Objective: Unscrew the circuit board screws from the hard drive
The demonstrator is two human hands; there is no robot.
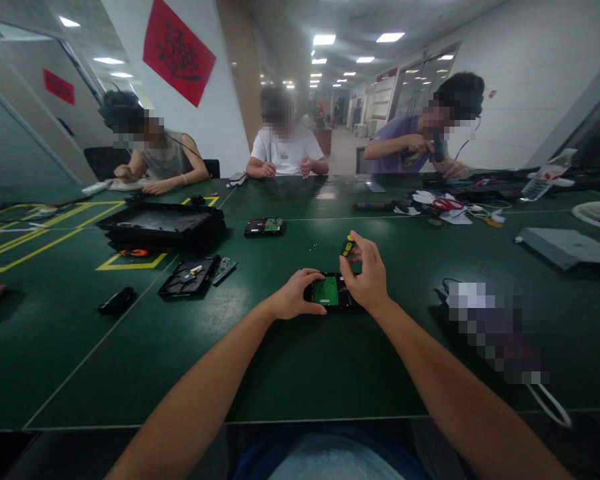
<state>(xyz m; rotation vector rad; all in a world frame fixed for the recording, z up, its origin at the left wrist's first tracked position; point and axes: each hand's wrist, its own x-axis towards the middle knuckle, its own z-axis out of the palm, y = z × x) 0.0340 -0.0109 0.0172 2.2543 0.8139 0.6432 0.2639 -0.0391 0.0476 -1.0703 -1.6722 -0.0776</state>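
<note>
A small black device with a green circuit board (327,291) lies on the dark green table (300,373) in front of me. My left hand (295,293) is curled round its left end and holds it down. My right hand (365,273) is closed on a short screwdriver with a black and yellow handle (347,246), held upright over the device's right part. The screwdriver's tip is hidden behind my fingers. A few tiny screws (314,248) lie just beyond the device.
A black tray (163,225), an opened black casing (189,277), another circuit board device (265,227) and a small black part (116,301) lie to the left. Scissors (447,203), a bottle (545,179) and a grey box (567,245) are right. Three people sit across the table.
</note>
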